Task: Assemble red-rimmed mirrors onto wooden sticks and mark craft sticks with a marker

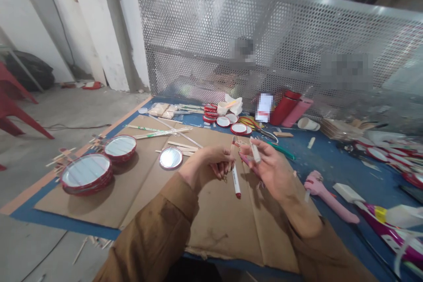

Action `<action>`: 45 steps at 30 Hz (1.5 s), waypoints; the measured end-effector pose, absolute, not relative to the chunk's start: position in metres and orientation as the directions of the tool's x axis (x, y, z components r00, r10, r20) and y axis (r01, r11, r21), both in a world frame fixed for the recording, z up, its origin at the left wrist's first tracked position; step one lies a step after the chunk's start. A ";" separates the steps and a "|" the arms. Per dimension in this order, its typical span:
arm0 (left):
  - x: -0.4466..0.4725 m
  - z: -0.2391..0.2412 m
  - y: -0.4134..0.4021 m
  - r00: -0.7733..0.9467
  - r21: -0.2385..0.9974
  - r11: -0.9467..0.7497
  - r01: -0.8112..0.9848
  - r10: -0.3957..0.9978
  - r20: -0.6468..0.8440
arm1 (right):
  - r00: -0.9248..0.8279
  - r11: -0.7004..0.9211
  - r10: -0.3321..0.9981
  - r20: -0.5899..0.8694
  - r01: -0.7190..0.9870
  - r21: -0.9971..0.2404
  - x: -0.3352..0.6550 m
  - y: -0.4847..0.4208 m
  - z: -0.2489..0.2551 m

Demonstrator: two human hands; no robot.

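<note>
My left hand (211, 161) is curled shut over a sheet of brown cardboard (139, 185), gripping a thin wooden stick (231, 152) together with a white marker with a red end (235, 181) that points down. My right hand (267, 165) is beside it, fingers closed round a small white marker cap (255, 152) and a pinkish object I cannot make out. A small round mirror (170, 158) lies on the cardboard just left of my left hand.
Two red-rimmed round mirrors (86, 172) (120, 147) sit at the left. Wooden sticks (161, 133), small red-rimmed mirrors (238, 128), scissors (261, 130) and red and pink bottles (291, 108) lie further back. A pink glue gun (325, 196) rests on the blue mat at right. Perforated metal panel behind.
</note>
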State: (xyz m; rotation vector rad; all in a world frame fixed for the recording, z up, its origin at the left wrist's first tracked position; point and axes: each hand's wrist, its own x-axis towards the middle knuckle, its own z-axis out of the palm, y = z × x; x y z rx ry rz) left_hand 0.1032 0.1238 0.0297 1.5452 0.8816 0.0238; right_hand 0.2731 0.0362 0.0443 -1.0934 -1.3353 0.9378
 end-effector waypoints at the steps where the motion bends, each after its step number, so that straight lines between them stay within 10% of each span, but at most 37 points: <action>1: 0.102 0.028 0.125 0.714 0.866 0.105 0.490 0.522 -0.467 | 0.095 0.296 0.948 0.304 0.096 -0.950 0.275 0.037 0.042; 9: 0.100 0.020 0.129 0.748 0.884 0.131 0.448 0.486 -0.451 | 0.430 0.378 0.772 0.468 0.282 -0.882 0.293 0.044 0.032; 19: 0.100 0.021 0.128 0.759 0.885 0.170 0.433 0.461 -0.459 | 0.191 0.349 0.821 0.539 0.578 -0.737 0.273 0.035 0.028; 27: 0.100 0.010 0.134 0.766 0.888 0.144 0.436 0.458 -0.451 | -0.416 0.631 0.660 0.626 0.759 -0.162 0.260 0.015 0.018; 45: 0.098 0.019 0.129 0.738 0.883 0.139 0.448 0.500 -0.453 | -0.388 0.410 0.855 0.343 0.912 0.010 0.276 0.026 0.029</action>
